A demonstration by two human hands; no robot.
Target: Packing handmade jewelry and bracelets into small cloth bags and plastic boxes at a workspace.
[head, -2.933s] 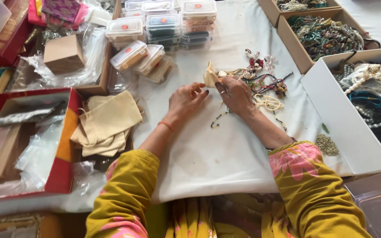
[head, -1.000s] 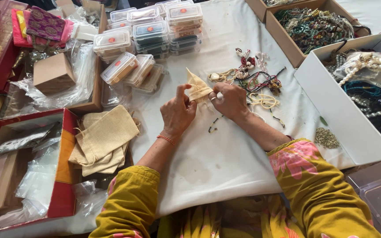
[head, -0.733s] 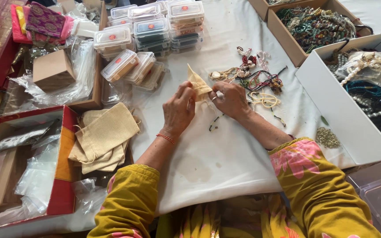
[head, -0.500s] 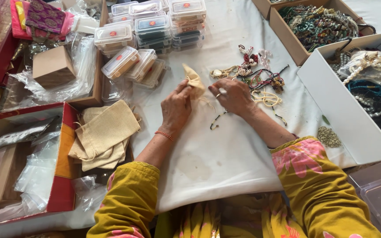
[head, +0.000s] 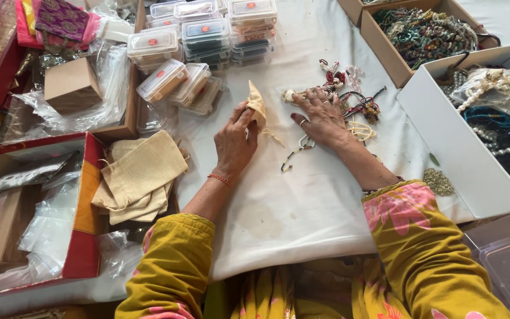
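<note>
Nearest the viewer, two yellow sleeves [head: 172, 266] with pink flowers reach over a white cloth on the surface [head: 290, 212]. The left hand [head: 234, 142] holds a small tan pouch [head: 257, 105] upright at mid-surface, its grip narrow, thumb and fingers pinching the fabric below the mouth, a drawstring [head: 274, 137] trailing to the right. The right hand [head: 323, 115] lies flat, fingers spread, on a loose heap of bead jewellery [head: 355, 103] just right of the pouch; its grip is wide and closed on nothing that can be seen. A thin beaded strand [head: 295, 155] lies on the cloth between the hands. The step in hand appears to be filling the pouch; done well, this would call for the left hand to keep the mouth open and turned toward the heap while the right lifts one piece free, since the tangled strands would likely drag neighbours along. To the left, a stack of spare pouches [head: 140, 177] rests beside a red box [head: 84, 201] of clear bags. Farther off stand clear plastic cases [head: 208, 35] at centre, a white box [head: 444, 130] of pearls at right, and a brown box [head: 385, 47] of green beads at far right.
</note>
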